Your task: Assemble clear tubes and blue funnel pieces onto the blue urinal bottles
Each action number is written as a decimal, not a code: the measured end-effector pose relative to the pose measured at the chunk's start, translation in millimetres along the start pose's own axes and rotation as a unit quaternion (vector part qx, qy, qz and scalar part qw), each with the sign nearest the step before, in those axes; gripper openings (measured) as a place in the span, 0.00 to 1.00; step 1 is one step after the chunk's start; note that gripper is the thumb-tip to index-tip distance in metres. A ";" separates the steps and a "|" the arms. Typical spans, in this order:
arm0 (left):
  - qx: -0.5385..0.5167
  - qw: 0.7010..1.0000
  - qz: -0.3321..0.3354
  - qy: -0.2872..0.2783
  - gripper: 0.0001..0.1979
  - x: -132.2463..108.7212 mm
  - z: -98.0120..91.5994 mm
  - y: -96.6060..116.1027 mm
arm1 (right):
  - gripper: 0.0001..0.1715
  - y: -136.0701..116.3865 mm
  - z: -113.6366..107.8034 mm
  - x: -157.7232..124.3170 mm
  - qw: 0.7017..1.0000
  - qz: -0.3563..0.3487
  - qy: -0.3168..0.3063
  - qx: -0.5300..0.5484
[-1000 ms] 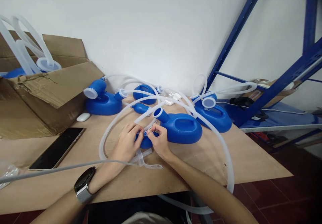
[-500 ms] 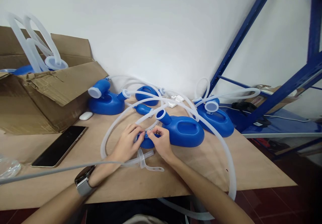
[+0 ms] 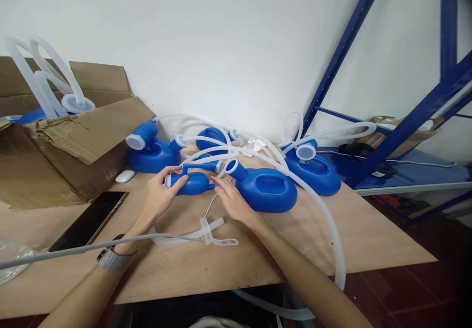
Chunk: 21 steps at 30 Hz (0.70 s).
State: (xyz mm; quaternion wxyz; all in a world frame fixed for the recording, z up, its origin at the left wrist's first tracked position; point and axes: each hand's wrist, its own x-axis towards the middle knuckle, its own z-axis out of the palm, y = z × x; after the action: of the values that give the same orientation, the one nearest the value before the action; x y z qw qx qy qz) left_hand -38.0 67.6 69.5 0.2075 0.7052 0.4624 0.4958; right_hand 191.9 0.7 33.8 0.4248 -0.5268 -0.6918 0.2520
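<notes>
My left hand (image 3: 162, 190) is closed around the pale-rimmed end of a small blue plastic funnel head (image 3: 193, 184), whose narrow nozzle points right. By that nozzle is my right hand (image 3: 235, 202), its fingers stretched out and nothing gripped; whether the fingertips touch the nozzle I cannot tell. Just right of it stands a blue urinal bottle (image 3: 267, 197) with a moulded handle and an uncapped neck tilted left. Below my hands, a translucent cap (image 3: 205, 230) with a strap lies threaded on a clear tube. Another blue part (image 3: 204, 165) lies just behind the funnel head.
More blue urinal bottles (image 3: 153, 160) stand towards the wall, with long white hoses (image 3: 326, 212) looping across the table. A cardboard box (image 3: 73, 165) full of hoses is at left, near a phone (image 3: 88, 221) and white mouse (image 3: 125, 176). A grey cable (image 3: 73, 251) crosses the foreground.
Both hands were pinching together at a blue part low in front. My left hand has shifted left and holds the funnel head sideways; my right hand's fingers have straightened.
</notes>
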 end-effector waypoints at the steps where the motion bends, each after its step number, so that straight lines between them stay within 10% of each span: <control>1: 0.007 1.000 -0.003 0.001 0.20 2.3 -1.3 -2.0 | 0.28 2.8 1.4 -1.6 0.997 -0.006 -0.035 -0.069; 11: -0.092 0.982 -0.163 0.012 0.24 14.0 -3.2 -9.5 | 0.21 21.7 16.4 -9.4 0.964 -0.047 -0.103 -0.239; 18: -0.228 0.944 -0.239 0.026 0.25 17.6 -1.1 -14.0 | 0.13 14.0 19.1 -4.9 0.991 -0.103 -0.053 -0.060; 21: -0.247 0.937 -0.247 0.023 0.25 17.6 0.5 -14.9 | 0.20 5.0 12.5 -3.6 0.988 -0.054 -0.124 0.075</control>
State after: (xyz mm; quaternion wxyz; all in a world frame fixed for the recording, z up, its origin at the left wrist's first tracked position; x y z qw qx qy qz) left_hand -42.9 90.0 67.0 0.4802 0.4844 0.4896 0.5433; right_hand 184.1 0.1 22.3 0.3872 -0.4200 -0.7457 0.3429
